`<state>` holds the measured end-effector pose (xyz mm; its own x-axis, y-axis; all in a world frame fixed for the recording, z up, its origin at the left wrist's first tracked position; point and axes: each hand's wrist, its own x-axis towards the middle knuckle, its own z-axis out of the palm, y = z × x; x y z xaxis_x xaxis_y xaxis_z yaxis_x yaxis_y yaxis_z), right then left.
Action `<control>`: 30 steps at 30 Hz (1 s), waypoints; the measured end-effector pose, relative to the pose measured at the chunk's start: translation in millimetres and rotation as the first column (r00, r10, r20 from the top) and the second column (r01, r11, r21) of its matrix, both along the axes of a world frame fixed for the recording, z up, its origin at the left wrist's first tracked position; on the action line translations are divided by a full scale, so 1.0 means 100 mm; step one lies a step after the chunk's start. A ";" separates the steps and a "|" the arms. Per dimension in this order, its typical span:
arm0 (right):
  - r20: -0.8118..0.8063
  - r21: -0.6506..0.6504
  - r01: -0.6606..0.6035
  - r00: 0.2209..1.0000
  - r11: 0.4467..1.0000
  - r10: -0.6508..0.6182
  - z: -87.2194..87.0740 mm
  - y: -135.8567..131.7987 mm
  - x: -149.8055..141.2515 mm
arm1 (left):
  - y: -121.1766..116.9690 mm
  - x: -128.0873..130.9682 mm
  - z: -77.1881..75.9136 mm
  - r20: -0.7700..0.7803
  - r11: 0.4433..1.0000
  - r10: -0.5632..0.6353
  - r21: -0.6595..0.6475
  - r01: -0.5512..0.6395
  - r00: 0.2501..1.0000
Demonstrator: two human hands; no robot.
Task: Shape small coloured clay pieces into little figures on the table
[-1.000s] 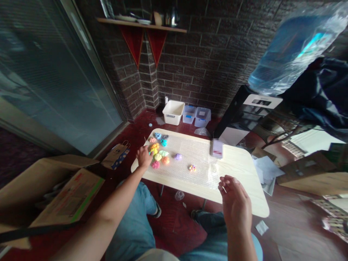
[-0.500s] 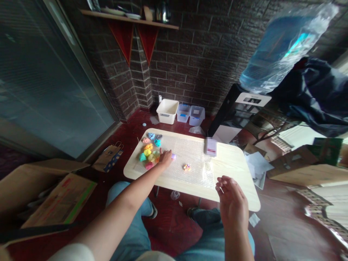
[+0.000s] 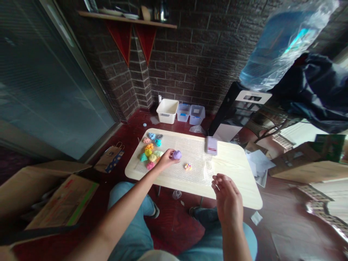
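- Purple lump (image 3: 177, 154), held in the bent fingers of the left hand (image 3: 166, 159), over the middle of the table (image 3: 236, 170); looks rounded, softly uneven, matte, like modelling clay. Too small to tell any finer surface marks.
- Fingers of the right hand (image 3: 228, 199) loosely curled and released, palm turned inward, near the front edge of the table.
- Just right of the purple lump and nearer the front edge, a small bead-like cluster (image 3: 187, 166) of little rounded bits in yellow, pink, white and purple.
- To the left, a loose group of similar soft lumps, irregular and dull-surfaced: orange lump (image 3: 149, 146), green lump (image 3: 143, 157), pink lump (image 3: 150, 165), turquoise lump (image 3: 158, 142), blue lump (image 3: 151, 136), with others in yellow and pale tones between.
- Under these, a sheet of bubble wrap (image 3: 187, 143), clear and finely dimpled, with glossy, crumpled film (image 3: 208, 166) at the right end.
- Beneath the sheet, pale wood-grain tabletop with rounded corners.
- At the far edge, a flat, upright-looking lilac rectangle (image 3: 212, 145), blurred.
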<state>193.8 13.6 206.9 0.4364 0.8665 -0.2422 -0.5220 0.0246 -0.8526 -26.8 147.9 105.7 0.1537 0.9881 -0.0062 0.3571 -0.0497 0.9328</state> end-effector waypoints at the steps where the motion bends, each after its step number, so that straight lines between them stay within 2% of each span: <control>1: 0.036 0.000 -0.015 0.999 1.000 0.015 0.00 0.01 -0.03 | -0.08 0.00 0.09 0.059 1.000 -0.019 0.001 0.019 0.998; 4: 0.243 0.001 -0.093 0.966 0.996 0.090 0.02 0.04 -0.15 | -0.32 0.03 0.39 0.186 0.998 -0.058 0.007 0.057 0.981; 9: 0.564 0.035 -0.309 0.792 0.951 0.236 0.15 0.18 -0.41 | -0.59 0.13 0.82 0.249 0.997 -0.079 0.025 0.075 0.965; 13: 0.764 0.121 -0.388 0.624 0.914 0.164 0.24 0.25 -0.52 | -0.73 0.18 1.03 0.164 0.993 -0.059 0.115 0.041 0.985; 16: 0.854 0.161 -0.402 0.515 0.901 0.077 0.29 0.23 -0.55 | -0.82 0.19 1.12 0.098 0.987 -0.008 0.163 -0.008 0.995; 22: 0.941 0.151 -0.425 0.337 0.892 0.001 0.36 0.16 -0.58 | -0.91 0.18 1.22 -0.005 0.969 0.061 0.239 -0.058 0.998; 27: 0.969 0.175 -0.391 0.231 0.903 -0.088 0.36 0.16 -0.63 | -0.94 0.18 1.28 -0.046 0.962 0.097 0.261 -0.081 0.994; 30: 0.974 0.185 -0.378 0.195 0.907 -0.117 0.36 0.16 -0.66 | -0.97 0.18 1.30 -0.051 0.962 0.095 0.261 -0.079 0.994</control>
<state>128.1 29.5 243.1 -0.0233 0.8327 0.5532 0.6607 0.4281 -0.6166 -8.9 51.4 235.4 0.0745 0.9669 0.2441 0.4275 -0.2521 0.8681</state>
